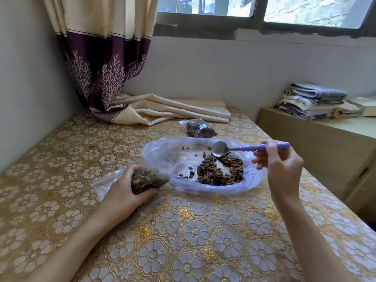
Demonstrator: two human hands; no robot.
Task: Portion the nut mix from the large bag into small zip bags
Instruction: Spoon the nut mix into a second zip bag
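Holding the spoon (220,149) empty over the large bag (254,180) — right hand (281,165) pinches its handle, long axis pointing left at the nut mix (220,173) just below, left hand (126,188) wraps the filled small zip bag (147,180) beside the rim.

A table (61,180) in a gold flower-patterned cloth carries the large open bag (160,151) of nut mix. Behind that bag lies a filled small bag (200,128), with the curtain's end (166,111) heaped beyond it. Left of the large bag rests another filled small bag (148,179).
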